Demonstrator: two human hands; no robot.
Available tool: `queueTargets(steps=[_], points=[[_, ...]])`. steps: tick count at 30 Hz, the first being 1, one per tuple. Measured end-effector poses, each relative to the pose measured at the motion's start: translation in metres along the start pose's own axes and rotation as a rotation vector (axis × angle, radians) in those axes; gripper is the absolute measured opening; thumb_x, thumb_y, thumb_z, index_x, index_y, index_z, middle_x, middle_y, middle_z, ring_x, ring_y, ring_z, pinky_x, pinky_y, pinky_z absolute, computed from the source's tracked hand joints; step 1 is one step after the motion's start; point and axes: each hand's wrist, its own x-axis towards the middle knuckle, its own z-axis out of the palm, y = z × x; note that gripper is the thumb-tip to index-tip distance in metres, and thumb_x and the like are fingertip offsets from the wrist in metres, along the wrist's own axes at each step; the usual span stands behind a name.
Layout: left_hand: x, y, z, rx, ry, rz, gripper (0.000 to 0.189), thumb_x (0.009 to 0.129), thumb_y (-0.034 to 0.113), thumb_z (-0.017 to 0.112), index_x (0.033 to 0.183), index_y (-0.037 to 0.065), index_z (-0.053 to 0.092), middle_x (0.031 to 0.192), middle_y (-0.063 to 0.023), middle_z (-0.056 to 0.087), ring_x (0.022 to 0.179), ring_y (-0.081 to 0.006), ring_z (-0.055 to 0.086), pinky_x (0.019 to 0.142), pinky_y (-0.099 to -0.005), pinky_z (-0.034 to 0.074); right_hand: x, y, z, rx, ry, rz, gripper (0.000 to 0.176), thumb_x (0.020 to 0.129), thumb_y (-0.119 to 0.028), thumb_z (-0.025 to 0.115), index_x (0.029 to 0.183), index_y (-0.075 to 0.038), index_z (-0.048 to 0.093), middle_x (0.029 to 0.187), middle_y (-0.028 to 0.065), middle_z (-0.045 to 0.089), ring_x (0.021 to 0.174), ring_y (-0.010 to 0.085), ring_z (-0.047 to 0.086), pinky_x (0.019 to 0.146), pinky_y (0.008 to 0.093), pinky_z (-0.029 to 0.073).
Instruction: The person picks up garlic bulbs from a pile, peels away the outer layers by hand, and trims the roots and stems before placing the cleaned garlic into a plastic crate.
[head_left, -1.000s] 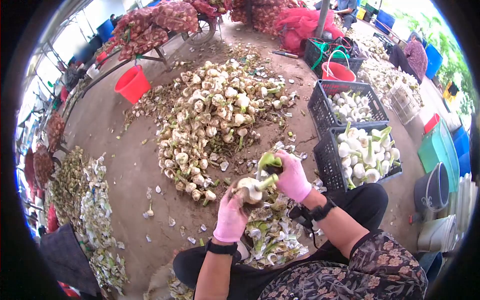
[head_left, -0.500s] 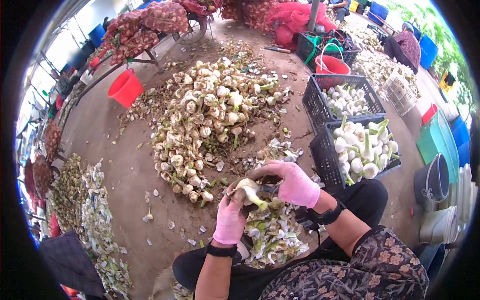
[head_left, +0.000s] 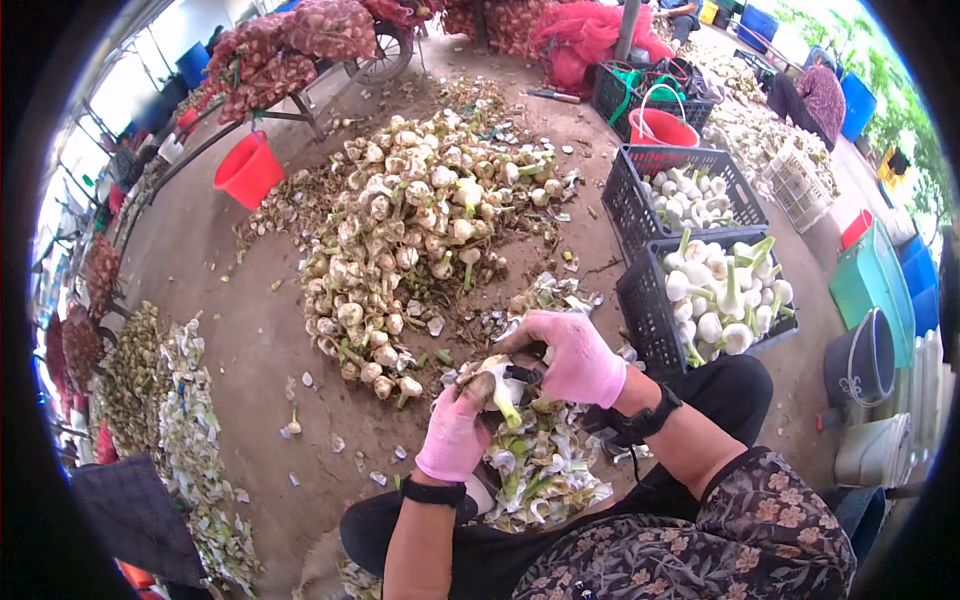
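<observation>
My left hand (head_left: 455, 438) grips a garlic bulb (head_left: 503, 394), my right hand (head_left: 582, 365) a dark tool (head_left: 523, 374) at its neck, garlic heap (head_left: 400, 225) at eleven o'clock.

The left grip (head_left: 455, 435) (pink-gloved) holds 1 garlic bulb (head_left: 506, 393).

Whitish garlic bulb (head_left: 487, 368), greenish stem (head_left: 511, 413) slanting downward, held in the left hand (head_left: 455, 432); dark tool (head_left: 524, 374), partly hidden, at its side.
</observation>
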Motion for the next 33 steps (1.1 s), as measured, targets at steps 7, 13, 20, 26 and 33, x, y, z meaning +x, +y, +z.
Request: queueTargets(steps=[7, 13, 20, 26, 33], points=[[-0.009, 0.000, -0.003, 0.242, -0.034, -0.223, 0.043, 0.089, 0.026, 0.061, 0.122, -0.001, 0.051, 0.110, -0.0070, 0.062, 0.099, -0.0173, 0.061, 0.087, -0.0309, 0.049, 0.007, 0.048, 0.014, -0.244, -0.073, 0.061, 0.030, 0.061, 0.006, 0.061, 0.089, -0.004, 0.068, 0.079, 0.0112, 0.065, 0.074, 0.0253, 0.065, 0.069, 0.0333, 0.051], [-0.009, -0.002, -0.006, -0.052, -0.100, -0.064, 0.052, 0.078, 0.019, 0.076, 0.120, 0.002, 0.051, 0.109, -0.0042, 0.061, 0.098, -0.0146, 0.060, 0.087, -0.0294, 0.050, -0.014, 0.070, 0.011, 0.064, -0.187, 0.098, 0.051, 0.060, 0.013, 0.048, 0.101, -0.009, 0.069, 0.106, 0.0133, 0.061, 0.109, 0.0292, 0.054, 0.095, 0.0350, 0.043], [-0.003, 0.000, 0.005, 0.050, 0.047, 0.038, 0.052, 0.071, 0.006, 0.080, 0.115, 0.003, 0.052, 0.103, -0.0030, 0.061, 0.091, -0.0120, 0.060, 0.080, -0.0241, 0.050, -0.004, -0.021, -0.017, 0.183, -0.231, 0.083, 0.048, 0.063, 0.009, 0.057, 0.107, -0.009, 0.067, 0.098, 0.0116, 0.063, 0.094, 0.0285, 0.062, 0.083, 0.0341, 0.049], [-0.001, -0.007, -0.007, 0.091, 0.062, 0.029, 0.047, 0.075, 0.012, 0.079, 0.114, 0.001, 0.053, 0.101, -0.0024, 0.061, 0.091, -0.0105, 0.059, 0.080, -0.0244, 0.049, -0.009, -0.022, -0.010, -0.293, -0.262, -0.102, 0.043, 0.063, -0.001, 0.061, 0.104, -0.008, 0.066, 0.091, 0.0127, 0.062, 0.085, 0.0333, 0.062, 0.072, 0.0387, 0.051], [-0.003, -0.002, 0.002, 0.305, 0.020, -0.080, 0.052, 0.069, 0.010, 0.083, 0.112, 0.002, 0.055, 0.100, -0.0017, 0.062, 0.090, -0.0089, 0.057, 0.082, -0.0250, 0.047, -0.002, -0.017, -0.010, -0.333, -0.309, -0.073, 0.025, 0.065, -0.006, 0.062, 0.090, -0.004, 0.065, 0.087, 0.0135, 0.064, 0.081, 0.0338, 0.063, 0.069, 0.0403, 0.051]])
